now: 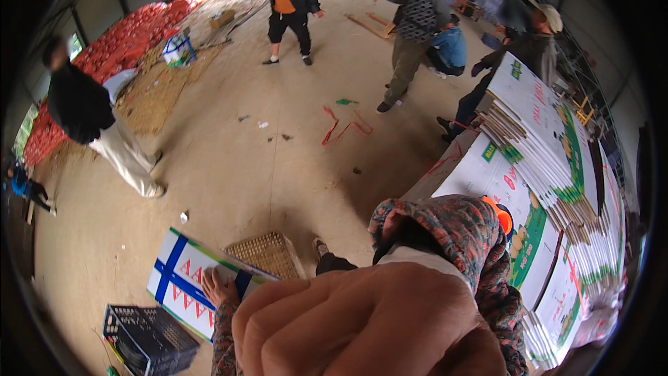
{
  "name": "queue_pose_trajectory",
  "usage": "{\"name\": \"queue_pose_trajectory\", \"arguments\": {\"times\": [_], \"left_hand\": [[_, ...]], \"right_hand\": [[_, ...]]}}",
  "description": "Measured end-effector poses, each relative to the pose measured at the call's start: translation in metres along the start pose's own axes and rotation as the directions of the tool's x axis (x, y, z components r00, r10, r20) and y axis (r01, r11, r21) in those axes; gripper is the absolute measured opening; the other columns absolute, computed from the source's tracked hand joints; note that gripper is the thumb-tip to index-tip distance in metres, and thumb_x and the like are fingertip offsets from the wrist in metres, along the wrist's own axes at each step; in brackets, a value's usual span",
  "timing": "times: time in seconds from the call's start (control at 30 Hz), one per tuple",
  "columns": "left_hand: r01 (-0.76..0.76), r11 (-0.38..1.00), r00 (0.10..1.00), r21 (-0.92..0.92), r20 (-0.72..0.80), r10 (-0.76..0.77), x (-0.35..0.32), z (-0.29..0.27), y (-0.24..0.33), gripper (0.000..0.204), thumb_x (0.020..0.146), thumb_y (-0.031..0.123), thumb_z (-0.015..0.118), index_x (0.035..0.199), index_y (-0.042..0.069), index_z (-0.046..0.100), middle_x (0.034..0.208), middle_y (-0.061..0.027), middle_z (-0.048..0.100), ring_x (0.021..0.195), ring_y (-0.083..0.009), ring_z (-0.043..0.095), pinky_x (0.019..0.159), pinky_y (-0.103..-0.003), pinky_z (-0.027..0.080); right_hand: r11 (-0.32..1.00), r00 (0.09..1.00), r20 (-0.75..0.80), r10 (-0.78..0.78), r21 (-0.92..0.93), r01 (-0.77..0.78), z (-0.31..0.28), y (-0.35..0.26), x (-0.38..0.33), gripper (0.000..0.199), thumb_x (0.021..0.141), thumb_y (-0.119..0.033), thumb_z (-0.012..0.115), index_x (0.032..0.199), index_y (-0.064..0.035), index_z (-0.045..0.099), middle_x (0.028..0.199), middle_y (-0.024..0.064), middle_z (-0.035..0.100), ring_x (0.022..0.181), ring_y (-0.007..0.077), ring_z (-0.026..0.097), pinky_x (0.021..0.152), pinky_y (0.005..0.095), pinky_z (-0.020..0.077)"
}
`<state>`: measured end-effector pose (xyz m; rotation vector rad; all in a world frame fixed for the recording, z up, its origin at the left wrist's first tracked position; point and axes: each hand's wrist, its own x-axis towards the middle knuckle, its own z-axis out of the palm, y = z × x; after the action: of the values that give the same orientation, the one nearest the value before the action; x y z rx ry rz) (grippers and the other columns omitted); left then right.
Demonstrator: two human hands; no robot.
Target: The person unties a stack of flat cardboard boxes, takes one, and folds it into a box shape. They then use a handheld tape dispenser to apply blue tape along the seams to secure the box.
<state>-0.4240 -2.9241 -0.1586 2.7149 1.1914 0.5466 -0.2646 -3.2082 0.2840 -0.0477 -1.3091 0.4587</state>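
Observation:
My left hand (219,289), in a patterned sleeve, lies on a white carton (182,254) with red lettering and crossed blue tape. Its fingers are spread over the top, holding nothing. Very close to the camera, my right hand (369,320) fills the lower middle. Its fingers are curled together, and whatever they may hold is out of sight. Beyond it bulges patterned cloth (480,237) around a dark opening. An orange ring-shaped thing (497,216) shows beside that cloth. Just past the carton sits a woven tan basket (268,254), partly hidden by it.
A black plastic crate (149,341) stands at the lower left. Flattened cartons (543,174) are piled high on the right. Red strapping (341,125) lies on the floor ahead. Several people stand or crouch around, one person (83,104) at the left. Red sacks (132,35) are heaped behind.

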Motion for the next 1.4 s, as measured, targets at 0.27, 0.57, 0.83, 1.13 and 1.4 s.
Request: {"name": "queue_pose_trajectory", "arguments": {"times": [0.27, 0.57, 0.83, 1.13, 1.4], "left_hand": [[0.051, 0.998, 0.997, -0.044, 0.061, -0.049, 0.001, -0.015, 0.013, 0.058, 0.072, 0.03, 0.066, 0.125, 0.013, 0.051, 0.139, -0.0169, 0.038, 0.13, -0.0323, 0.033, 0.109, -0.044, 0.022], [0.398, 0.61, 0.917, -0.685, 0.322, -0.237, -0.024, -0.028, -0.035, 0.039, 0.079, 0.009, 0.067, 0.117, 0.008, 0.059, 0.117, -0.0141, 0.06, 0.114, -0.0271, 0.054, 0.099, -0.036, 0.041], [0.532, 0.499, 0.715, -0.683, 0.048, -0.697, -0.161, -0.021, -0.13, 0.058, 0.082, 0.022, 0.066, 0.128, -0.003, 0.041, 0.116, -0.0188, 0.056, 0.105, -0.0262, 0.055, 0.089, -0.036, 0.044], [0.598, 0.592, 0.755, -0.54, 0.131, -0.643, -0.147, -0.057, -0.065, 0.064, 0.075, 0.023, 0.07, 0.126, -0.004, 0.043, 0.107, -0.0221, 0.061, 0.098, -0.0294, 0.061, 0.084, -0.037, 0.048], [0.33, 0.252, 0.894, -0.91, 0.216, -0.392, -0.16, -0.057, -0.075, 0.069, 0.085, 0.019, 0.059, 0.14, -0.002, 0.023, 0.137, -0.0198, 0.038, 0.125, -0.0274, 0.04, 0.102, -0.035, 0.033]], "right_hand": [[0.828, 0.826, 0.062, 0.56, -0.055, -0.558, -0.074, 0.015, -0.051, 0.018, 0.09, -0.015, 0.042, 0.075, -0.0053, 0.043, 0.077, 0.0047, 0.051, 0.065, 0.0127, 0.046, 0.061, 0.0278, 0.0394], [0.464, 0.463, -0.154, 0.873, -0.035, -0.885, -0.163, 0.149, -0.193, 0.032, 0.098, -0.024, 0.038, 0.074, -0.0048, 0.048, 0.065, 0.0046, 0.053, 0.053, 0.014, 0.051, 0.051, 0.0275, 0.0443], [0.087, 0.239, -0.168, 0.956, -0.617, -0.782, -0.166, 0.196, -0.285, 0.026, 0.094, -0.022, 0.046, 0.102, -0.004, 0.063, 0.081, 0.0076, 0.069, 0.069, 0.0153, 0.066, 0.066, 0.0288, 0.0518], [-0.026, 0.282, -0.259, 0.924, -0.777, -0.629, -0.178, 0.233, -0.337, 0.057, 0.077, -0.057, 0.062, 0.089, -0.0004, 0.066, 0.102, 0.0149, 0.065, 0.095, 0.0286, 0.061, 0.084, 0.0363, 0.0462], [-0.523, -0.132, -0.693, 0.709, -0.391, -0.757, -0.17, 0.265, -0.4, 0.112, 0.061, -0.07, 0.065, 0.133, 0.0081, 0.032, 0.131, 0.0282, 0.044, 0.124, 0.0369, 0.042, 0.102, 0.0399, 0.0356]]}}
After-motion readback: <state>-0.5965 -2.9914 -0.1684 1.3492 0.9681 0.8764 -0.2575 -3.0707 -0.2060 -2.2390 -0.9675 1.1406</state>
